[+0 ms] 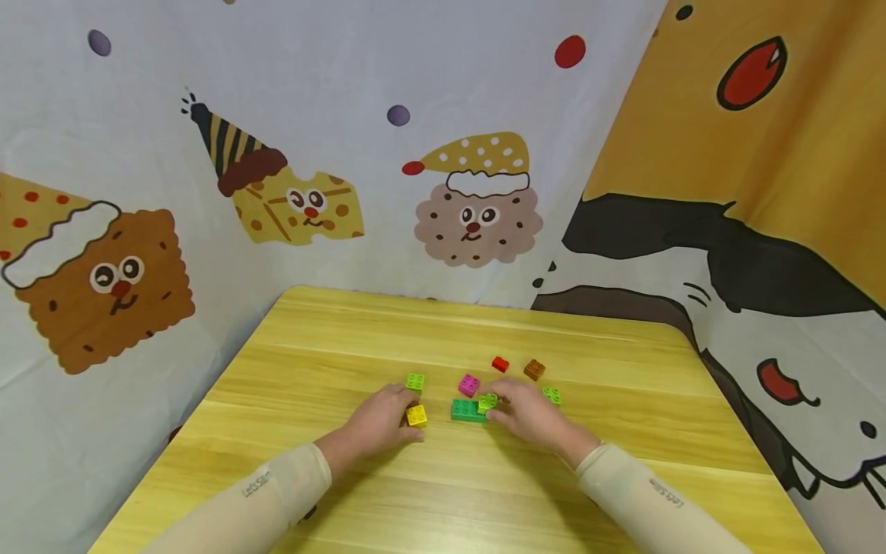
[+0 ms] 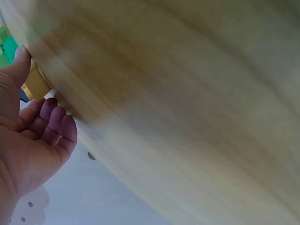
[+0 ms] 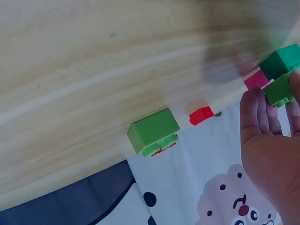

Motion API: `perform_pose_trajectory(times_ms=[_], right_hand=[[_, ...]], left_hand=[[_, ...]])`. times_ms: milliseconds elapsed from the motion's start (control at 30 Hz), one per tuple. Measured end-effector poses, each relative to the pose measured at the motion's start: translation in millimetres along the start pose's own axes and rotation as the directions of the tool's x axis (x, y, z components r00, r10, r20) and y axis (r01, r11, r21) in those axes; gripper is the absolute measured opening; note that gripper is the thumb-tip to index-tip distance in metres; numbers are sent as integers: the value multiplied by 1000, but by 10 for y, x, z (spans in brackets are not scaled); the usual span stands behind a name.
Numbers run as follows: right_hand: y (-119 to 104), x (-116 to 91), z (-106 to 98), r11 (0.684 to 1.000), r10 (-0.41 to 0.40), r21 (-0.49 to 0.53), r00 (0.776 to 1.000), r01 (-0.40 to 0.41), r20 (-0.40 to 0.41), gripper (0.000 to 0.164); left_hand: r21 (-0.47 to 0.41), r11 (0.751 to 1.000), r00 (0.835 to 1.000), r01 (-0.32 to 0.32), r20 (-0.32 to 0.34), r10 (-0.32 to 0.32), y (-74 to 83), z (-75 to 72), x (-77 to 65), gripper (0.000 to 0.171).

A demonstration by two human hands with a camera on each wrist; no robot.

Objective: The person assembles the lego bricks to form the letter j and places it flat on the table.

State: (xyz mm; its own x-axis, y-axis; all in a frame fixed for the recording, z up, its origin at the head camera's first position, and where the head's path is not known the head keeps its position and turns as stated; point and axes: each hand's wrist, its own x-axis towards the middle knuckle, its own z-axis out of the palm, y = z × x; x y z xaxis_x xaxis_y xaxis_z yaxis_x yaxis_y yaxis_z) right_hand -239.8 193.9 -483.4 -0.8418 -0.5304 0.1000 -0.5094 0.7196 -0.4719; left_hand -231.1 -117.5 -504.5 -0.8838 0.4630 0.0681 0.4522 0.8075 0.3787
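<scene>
My right hand pinches a lime green toy brick between thumb and fingers. That brick overlaps the right end of a longer dark green brick in the head view; the right wrist view shows them close together. My left hand has its thumb and fingers around a yellow brick, which shows partly hidden between thumb and fingertips in the left wrist view. Just beyond the left fingers sits another lime green brick. A magenta brick lies right behind the dark green one.
Farther back on the wooden table are a small red brick and a brown brick. One more lime green brick stands beyond the right hand. Printed cloth hangs behind the table's far edge.
</scene>
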Motion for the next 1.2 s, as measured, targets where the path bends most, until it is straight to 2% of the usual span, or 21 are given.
perform_pose_trajectory(times_ms=[167,400,600,1200], right_hand=[[-19,-20,-2,1000,-18,-6,1000,18,-3,40],[20,-51,26,995,-73,-76,997,71,-28,34],[53,-27,78,992,-112,-68,993,109,-43,31],[59,42,152,996,-71,-50,997,69,-35,25]], left_hand=[[10,1000,1000,-13,-11,13,-3,21,2,64],[3,1000,1000,-18,-19,18,2,15,-2,65],[-3,1000,1000,-14,-22,13,2,13,-9,64],[-3,999,999,-34,-40,34,-17,38,-33,63]])
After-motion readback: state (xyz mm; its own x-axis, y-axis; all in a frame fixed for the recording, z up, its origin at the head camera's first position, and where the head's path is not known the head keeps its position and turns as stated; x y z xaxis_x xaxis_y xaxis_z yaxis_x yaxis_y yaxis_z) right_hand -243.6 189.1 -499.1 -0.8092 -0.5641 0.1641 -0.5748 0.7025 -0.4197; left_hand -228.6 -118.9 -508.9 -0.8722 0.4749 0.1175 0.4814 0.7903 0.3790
